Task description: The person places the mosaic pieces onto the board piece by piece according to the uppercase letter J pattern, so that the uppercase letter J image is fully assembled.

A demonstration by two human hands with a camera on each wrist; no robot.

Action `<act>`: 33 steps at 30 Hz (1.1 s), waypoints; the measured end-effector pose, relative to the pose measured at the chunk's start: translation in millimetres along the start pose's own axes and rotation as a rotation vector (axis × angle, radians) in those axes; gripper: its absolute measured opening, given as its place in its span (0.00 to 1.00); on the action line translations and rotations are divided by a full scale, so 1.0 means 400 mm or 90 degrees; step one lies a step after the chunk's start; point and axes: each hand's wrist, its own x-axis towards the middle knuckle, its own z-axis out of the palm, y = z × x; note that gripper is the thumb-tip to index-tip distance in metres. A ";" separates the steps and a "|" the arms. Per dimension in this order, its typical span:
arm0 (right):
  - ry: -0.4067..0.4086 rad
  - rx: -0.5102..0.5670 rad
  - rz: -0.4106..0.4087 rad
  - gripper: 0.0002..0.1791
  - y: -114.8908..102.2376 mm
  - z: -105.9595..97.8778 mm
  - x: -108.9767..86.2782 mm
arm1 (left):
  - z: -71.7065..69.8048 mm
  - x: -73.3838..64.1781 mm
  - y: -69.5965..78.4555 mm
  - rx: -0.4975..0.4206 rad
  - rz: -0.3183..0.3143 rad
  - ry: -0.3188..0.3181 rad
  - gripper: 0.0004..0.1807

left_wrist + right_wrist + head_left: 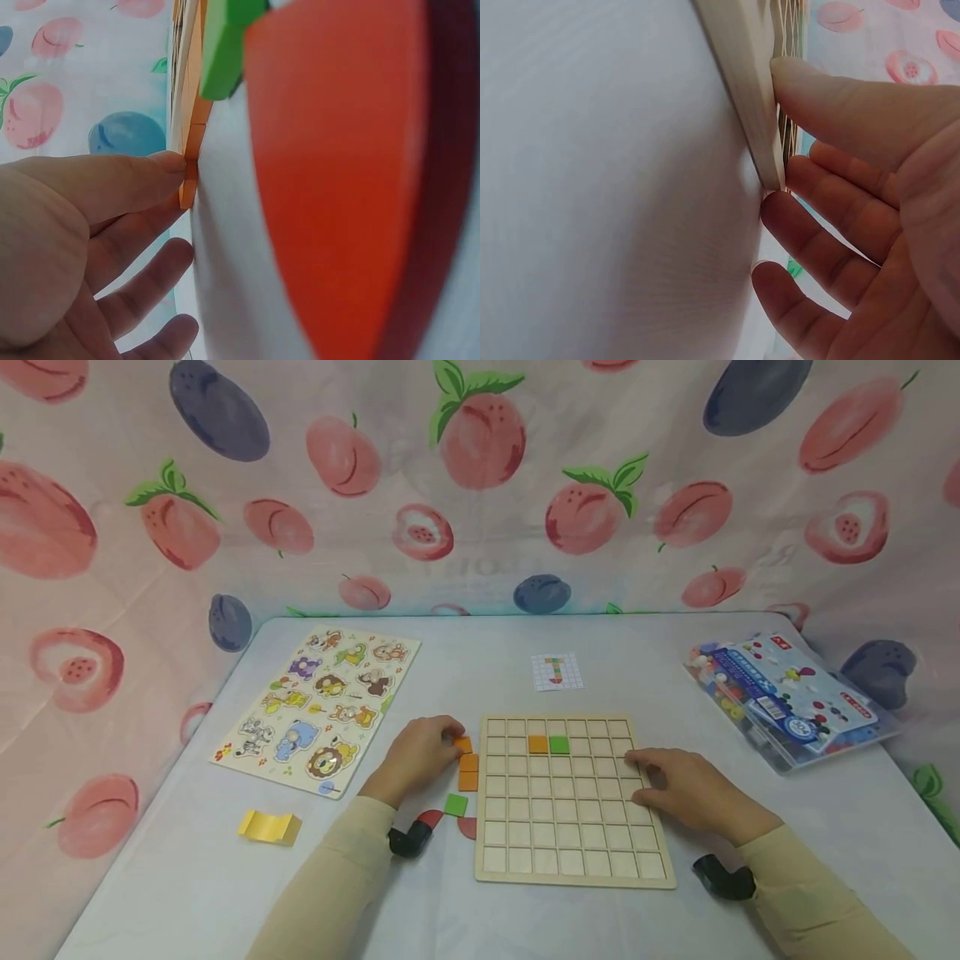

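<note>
My left hand (pixel 416 758) pinches an orange square tile (pixel 464 744) between thumb and index finger, left of the wooden grid board (pixel 573 883). Two more orange tiles (pixel 468 780) lie in line just below it. Nearer to me are a green square tile (pixel 455 805) and two red rounded pieces (pixel 467 827), one partly hidden by the black wrist camera. On the board, an orange tile (pixel 537 744) and a green tile (pixel 558 744) sit side by side in the second row. My right hand (pixel 693 789) rests at the board's right edge, thumb and fingers loosely spread.
A small pattern card (pixel 557 671) lies behind the board. An animal puzzle board (pixel 315 714) is at the left, with a yellow curved block (pixel 270 828) in front. At the right stands a clear plastic box (pixel 795 702) with a printed cover.
</note>
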 end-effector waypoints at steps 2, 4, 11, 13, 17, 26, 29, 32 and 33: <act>-0.001 -0.003 0.001 0.33 0.002 0.000 0.001 | -0.001 0.000 -0.001 -0.001 -0.002 0.000 0.14; -0.002 -0.005 0.002 0.33 0.003 0.000 0.001 | -0.001 0.000 -0.002 0.001 -0.002 -0.002 0.14; -0.004 -0.004 0.010 0.33 -0.001 0.000 0.001 | -0.007 -0.001 -0.002 -0.004 -0.005 0.001 0.15; -0.006 -0.004 0.013 0.33 -0.001 0.001 0.001 | -0.009 -0.002 -0.002 -0.002 -0.003 -0.001 0.15; -0.005 -0.002 0.014 0.33 0.002 0.002 0.001 | -0.011 -0.004 -0.004 -0.001 0.001 -0.006 0.15; -0.003 0.000 0.013 0.33 0.006 0.003 0.002 | -0.011 0.001 -0.012 0.004 0.009 -0.008 0.15; -0.005 0.001 0.014 0.33 0.006 0.003 0.001 | -0.010 0.001 -0.012 0.003 0.004 -0.005 0.15; -0.005 0.002 0.015 0.33 0.007 0.003 0.001 | -0.010 0.002 -0.011 0.004 0.001 -0.002 0.14; -0.004 0.003 0.016 0.33 0.006 0.004 0.001 | -0.010 0.002 -0.011 0.003 0.000 0.000 0.14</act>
